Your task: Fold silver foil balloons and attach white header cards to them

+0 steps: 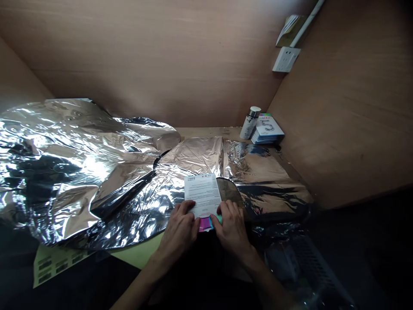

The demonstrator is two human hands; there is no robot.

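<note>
A white printed sheet (202,193) stands at the middle of the desk, resting on crumpled silver foil (190,157). My left hand (179,228) grips its lower left edge, and my right hand (230,228) grips its lower right edge. A small pink and teal item (206,224) pokes out below the sheet between my hands, partly hidden by my fingers. A dark curved piece (229,193) lies just behind the sheet's right edge.
A large crumpled foil sheet (64,168) spreads across the left. A small metal-capped bottle (250,123) and a stack of booklets (267,130) stand at the back right. Wooden walls (342,107) enclose the desk, with a wall socket (286,59) above. Dark plastic (300,267) lies lower right.
</note>
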